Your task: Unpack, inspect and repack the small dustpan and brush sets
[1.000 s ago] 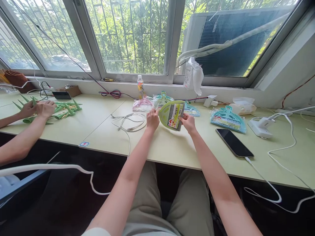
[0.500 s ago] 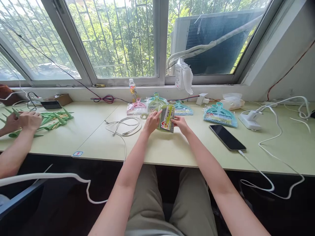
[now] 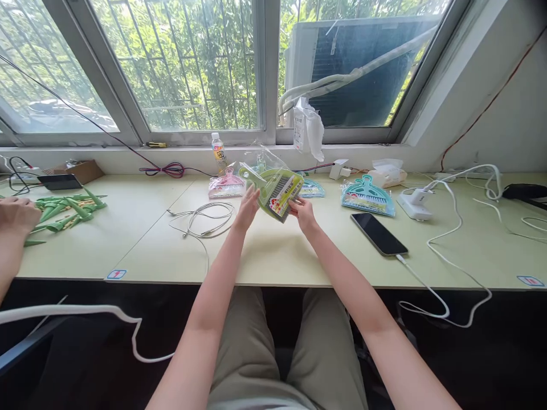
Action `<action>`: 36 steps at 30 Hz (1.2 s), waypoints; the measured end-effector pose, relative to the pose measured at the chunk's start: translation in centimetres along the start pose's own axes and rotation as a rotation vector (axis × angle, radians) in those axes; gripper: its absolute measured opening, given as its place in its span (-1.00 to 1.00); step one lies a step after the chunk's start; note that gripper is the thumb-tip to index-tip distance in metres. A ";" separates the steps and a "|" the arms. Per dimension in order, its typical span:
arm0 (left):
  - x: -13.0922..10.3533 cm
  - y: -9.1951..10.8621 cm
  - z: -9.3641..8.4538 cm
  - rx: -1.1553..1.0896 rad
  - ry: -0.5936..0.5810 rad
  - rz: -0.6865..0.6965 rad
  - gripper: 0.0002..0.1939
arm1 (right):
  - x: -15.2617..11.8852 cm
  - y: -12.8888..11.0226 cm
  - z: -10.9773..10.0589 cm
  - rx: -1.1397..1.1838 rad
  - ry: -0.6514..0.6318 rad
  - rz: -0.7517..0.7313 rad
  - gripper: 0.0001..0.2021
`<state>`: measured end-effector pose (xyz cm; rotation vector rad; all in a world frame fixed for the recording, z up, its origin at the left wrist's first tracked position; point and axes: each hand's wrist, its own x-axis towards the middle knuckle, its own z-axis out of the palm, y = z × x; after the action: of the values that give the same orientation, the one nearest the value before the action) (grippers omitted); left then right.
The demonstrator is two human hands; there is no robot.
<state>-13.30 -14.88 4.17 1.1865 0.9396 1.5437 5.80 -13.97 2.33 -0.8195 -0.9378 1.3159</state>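
Note:
Both my hands hold a green mini dustpan and brush set (image 3: 270, 185) in clear plastic wrap, raised above the table. It is tilted, with its handle towards the upper left and the brush bristles and printed label facing me. My left hand (image 3: 248, 206) grips its left side near the handle. On the lower right edge, beside the label, my right hand (image 3: 304, 213) pinches the pack. Behind it lie a pink wrapped set (image 3: 226, 187) and a blue wrapped set (image 3: 315, 188), the blue one partly hidden. A teal wrapped set (image 3: 368, 196) rests farther right.
A coiled pale cable (image 3: 213, 219) lies left of my arms, and a phone (image 3: 379, 233) on a white cord lies to the right. A drink bottle (image 3: 219, 152) stands behind. At far left, another person's hand (image 3: 17, 216) is beside green pointed pieces (image 3: 70, 210).
The green dustpan set has turned from nearly upright to tilted, its handle now showing at upper left. My left hand has shifted towards the handle. The view has swung slightly right.

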 end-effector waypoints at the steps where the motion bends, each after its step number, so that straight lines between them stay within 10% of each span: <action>1: -0.1 -0.5 0.3 -0.074 -0.066 -0.032 -0.37 | -0.1 0.2 0.1 0.009 0.010 0.011 -0.72; 9: -1.0 -3.1 2.2 -0.167 -0.370 -0.196 -0.42 | 0.1 2.1 0.7 0.090 0.165 0.045 -0.77; 14: -0.6 -1.9 1.3 -0.248 -0.159 0.104 -0.24 | -0.1 2.0 1.0 0.054 0.098 0.072 -0.74; 18: -0.8 -1.4 1.6 -0.256 -0.003 -0.007 -0.30 | -0.4 1.8 1.5 0.018 0.004 0.090 -0.73; 36: -1.4 -4.2 4.9 -0.258 -0.049 -0.124 -0.58 | 0.3 1.8 0.6 0.119 0.098 0.024 -0.82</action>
<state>-7.52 -14.96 1.02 0.9608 0.7421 1.4796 4.50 -13.50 0.96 -0.7981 -0.7671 1.3271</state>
